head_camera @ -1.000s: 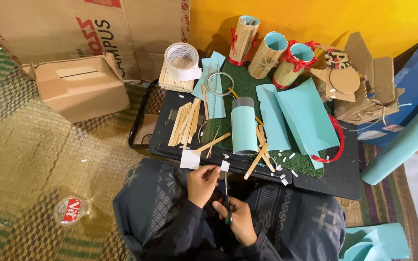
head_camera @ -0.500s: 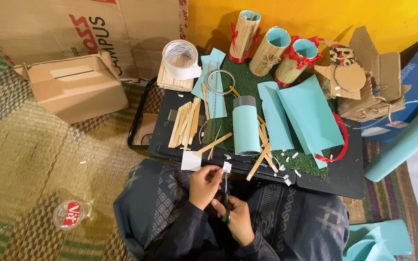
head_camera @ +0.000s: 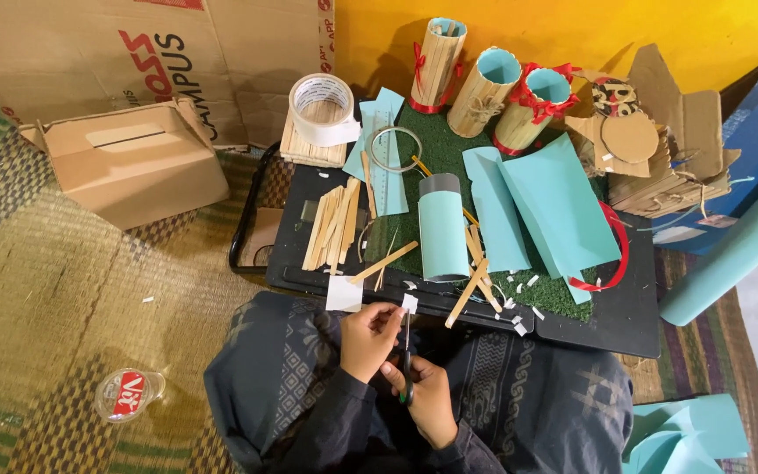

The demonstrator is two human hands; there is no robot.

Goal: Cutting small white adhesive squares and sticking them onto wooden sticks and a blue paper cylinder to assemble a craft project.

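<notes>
Bottom centre of frame, over lap: left hand (head_camera: 368, 338) pinches small white paper scrap (head_camera: 409, 304) at fingertips; right hand (head_camera: 423, 395) grips scissors (head_camera: 406, 364), blades pointing up-frame toward scrap.

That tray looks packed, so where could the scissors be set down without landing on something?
Bare black shows at the tray's near right corner, beyond the red ribbon loop, and in a small patch left of the wooden sticks. The woven mat between the cardboard box and the plastic lid is open too. The green middle around the blue tube is crowded.
</notes>
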